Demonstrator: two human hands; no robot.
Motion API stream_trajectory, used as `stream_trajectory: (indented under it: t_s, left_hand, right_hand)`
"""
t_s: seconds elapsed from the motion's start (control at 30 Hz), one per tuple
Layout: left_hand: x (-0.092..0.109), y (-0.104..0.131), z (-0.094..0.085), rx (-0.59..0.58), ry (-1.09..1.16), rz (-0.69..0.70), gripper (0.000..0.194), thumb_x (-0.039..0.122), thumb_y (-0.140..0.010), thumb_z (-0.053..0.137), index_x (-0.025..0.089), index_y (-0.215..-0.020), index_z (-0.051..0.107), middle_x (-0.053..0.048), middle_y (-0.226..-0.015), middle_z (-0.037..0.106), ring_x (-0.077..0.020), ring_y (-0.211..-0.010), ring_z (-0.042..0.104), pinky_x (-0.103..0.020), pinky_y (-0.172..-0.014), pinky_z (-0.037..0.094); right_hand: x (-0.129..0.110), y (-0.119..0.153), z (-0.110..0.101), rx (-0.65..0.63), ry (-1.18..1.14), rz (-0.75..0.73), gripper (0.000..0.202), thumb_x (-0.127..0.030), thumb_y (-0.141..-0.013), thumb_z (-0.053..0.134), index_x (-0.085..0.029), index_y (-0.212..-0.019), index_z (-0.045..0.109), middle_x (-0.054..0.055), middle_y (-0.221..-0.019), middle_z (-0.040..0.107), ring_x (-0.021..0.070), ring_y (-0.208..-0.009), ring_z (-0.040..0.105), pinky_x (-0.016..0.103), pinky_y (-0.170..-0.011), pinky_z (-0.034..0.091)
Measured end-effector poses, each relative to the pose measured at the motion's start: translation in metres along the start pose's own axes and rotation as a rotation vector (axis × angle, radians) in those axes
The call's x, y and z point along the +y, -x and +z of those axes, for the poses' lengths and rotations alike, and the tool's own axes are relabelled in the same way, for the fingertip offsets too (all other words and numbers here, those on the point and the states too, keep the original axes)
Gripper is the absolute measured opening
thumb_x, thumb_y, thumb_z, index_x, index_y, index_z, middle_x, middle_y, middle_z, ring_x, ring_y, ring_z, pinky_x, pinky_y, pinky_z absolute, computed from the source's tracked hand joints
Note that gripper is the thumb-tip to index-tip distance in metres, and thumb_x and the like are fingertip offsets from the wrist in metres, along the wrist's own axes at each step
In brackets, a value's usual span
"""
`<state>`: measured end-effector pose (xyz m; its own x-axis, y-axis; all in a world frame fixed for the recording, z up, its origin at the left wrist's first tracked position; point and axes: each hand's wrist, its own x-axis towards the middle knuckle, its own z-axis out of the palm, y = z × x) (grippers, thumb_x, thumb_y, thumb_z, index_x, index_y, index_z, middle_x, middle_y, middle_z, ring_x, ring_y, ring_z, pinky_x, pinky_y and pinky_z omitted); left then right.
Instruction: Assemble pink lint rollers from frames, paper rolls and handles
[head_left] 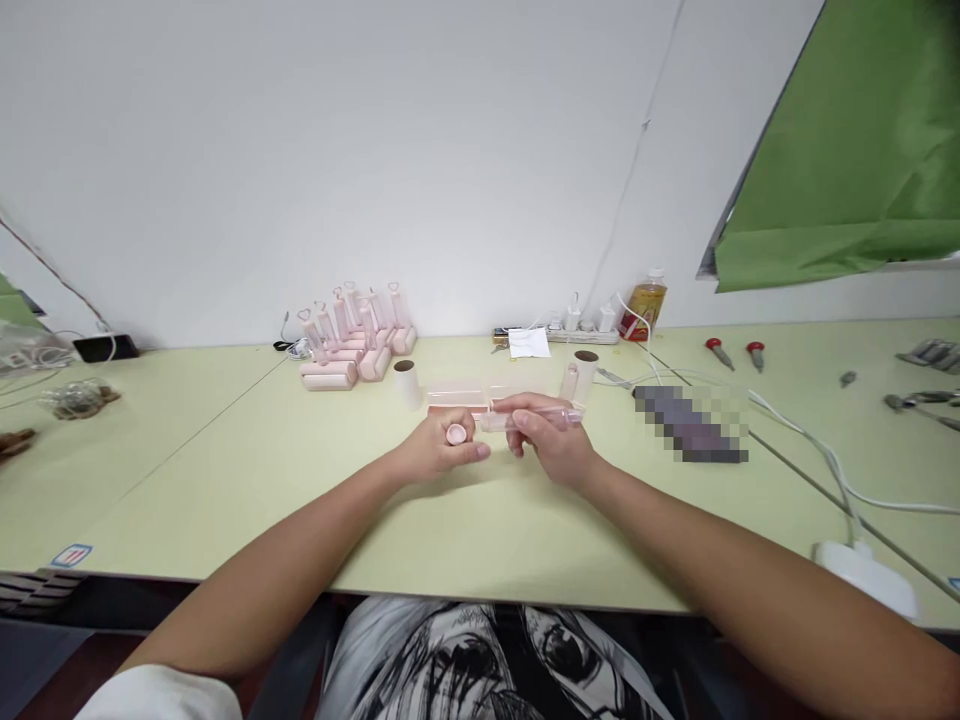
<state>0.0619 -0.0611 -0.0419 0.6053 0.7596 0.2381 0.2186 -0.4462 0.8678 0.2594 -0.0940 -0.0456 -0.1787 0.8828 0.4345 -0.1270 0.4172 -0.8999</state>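
Note:
Above the middle of the table, my left hand (pixel 435 450) is curled around a small pale pink part with a round end (pixel 456 434), like a cap; most of it is hidden by the fingers. Close by on the right, my right hand (pixel 555 445) grips a clear pink tube (pixel 499 421), lying roughly level and pointing toward the left hand. A small gap separates the tube's end from the left fingers. Just behind the hands sit pink trays with clear upright walls (pixel 456 392), partly covered by the fingers.
White cardboard tubes stand at left (pixel 407 388) and right (pixel 589 372) behind the hands. Several pink bottles with heart-shaped loops (pixel 341 318) stand among pink blocks (pixel 328 376). A power strip (pixel 592 337), a drink bottle (pixel 643 305), a pixelated dark object (pixel 690 425) and white cables (pixel 806 435) lie rightward.

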Motion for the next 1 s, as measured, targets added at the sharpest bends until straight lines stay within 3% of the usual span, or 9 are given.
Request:
stream_trajectory:
  t_s: [0.1,0.17,0.3,0.43,0.63,0.8,0.9,1.0]
  left_hand:
    - [-0.003,0.001,-0.017,-0.048,-0.065,-0.048,0.027,0.041,-0.079,0.058,0.020,-0.083,0.042,0.006,-0.067,0.042,-0.0098,-0.059,0.037,-0.022,-0.056,0.033]
    - [-0.004,0.002,-0.025,-0.111,-0.134,-0.070,0.016,0.036,-0.085,0.045,0.021,-0.085,0.041,0.005,-0.068,0.042,-0.0110,-0.061,0.037,-0.023,-0.058,0.033]
    - [-0.005,0.004,-0.031,-0.234,-0.407,-0.077,0.012,0.031,-0.081,0.047,0.019,-0.082,0.046,0.002,-0.073,0.048,-0.0129,-0.064,0.041,-0.025,-0.059,0.033]
    - [-0.008,0.002,-0.030,-0.301,-0.498,-0.110,0.023,0.041,-0.080,0.055,0.018,-0.084,0.060,0.001,-0.071,0.055,-0.0135,-0.063,0.046,-0.024,-0.056,0.031]
    - [-0.008,0.003,-0.034,-0.311,-0.420,-0.037,0.033,0.047,-0.080,0.056,0.017,-0.086,0.066,-0.001,-0.072,0.061,-0.0146,-0.064,0.050,-0.024,-0.059,0.034]
    - [-0.007,0.004,-0.033,-0.288,-0.549,-0.033,0.037,0.042,-0.086,0.047,0.018,-0.111,0.060,-0.005,-0.090,0.065,-0.0175,-0.074,0.055,-0.026,-0.065,0.038]
    - [-0.008,0.003,-0.032,-0.262,-0.602,-0.060,0.031,0.039,-0.086,0.048,0.018,-0.105,0.060,-0.004,-0.087,0.064,-0.0170,-0.071,0.054,-0.026,-0.062,0.038]
    - [-0.010,0.002,-0.032,-0.316,-0.581,-0.050,0.026,0.036,-0.084,0.051,0.018,-0.097,0.065,-0.003,-0.084,0.066,-0.0161,-0.070,0.055,-0.025,-0.062,0.038]
  right_hand:
    - [0.006,-0.009,-0.006,0.123,0.175,0.122,0.029,-0.044,-0.077,0.063,-0.016,-0.086,0.065,-0.004,-0.050,0.051,0.0106,-0.043,0.045,0.024,-0.043,0.036]
    - [0.011,-0.012,-0.008,0.135,0.305,0.187,0.027,-0.042,-0.074,0.067,-0.017,-0.082,0.063,-0.005,-0.051,0.049,0.0094,-0.044,0.041,0.023,-0.043,0.032]
    - [0.016,-0.012,-0.006,-0.013,0.460,0.214,0.022,-0.036,-0.070,0.068,-0.018,-0.078,0.060,-0.007,-0.053,0.043,0.0089,-0.049,0.038,0.023,-0.049,0.029]
    - [0.013,-0.005,0.000,-0.105,0.571,0.268,0.019,-0.033,-0.069,0.066,-0.019,-0.080,0.059,-0.007,-0.055,0.046,0.0101,-0.053,0.041,0.023,-0.051,0.030]
    - [0.012,-0.004,0.001,-0.130,0.621,0.276,0.020,-0.035,-0.070,0.066,-0.019,-0.080,0.060,-0.006,-0.058,0.048,0.0108,-0.054,0.042,0.023,-0.051,0.031]
    - [0.015,-0.005,0.000,-0.158,0.628,0.265,0.021,-0.038,-0.073,0.064,-0.018,-0.075,0.058,-0.006,-0.057,0.046,0.0107,-0.054,0.040,0.024,-0.051,0.031]
    - [0.015,-0.005,0.000,-0.173,0.679,0.284,0.025,-0.041,-0.074,0.064,-0.018,-0.067,0.055,-0.005,-0.056,0.046,0.0106,-0.053,0.040,0.024,-0.049,0.029]
    - [0.014,-0.005,0.001,-0.177,0.722,0.298,0.029,-0.044,-0.074,0.064,-0.018,-0.063,0.055,-0.004,-0.057,0.047,0.0109,-0.053,0.042,0.024,-0.049,0.028]
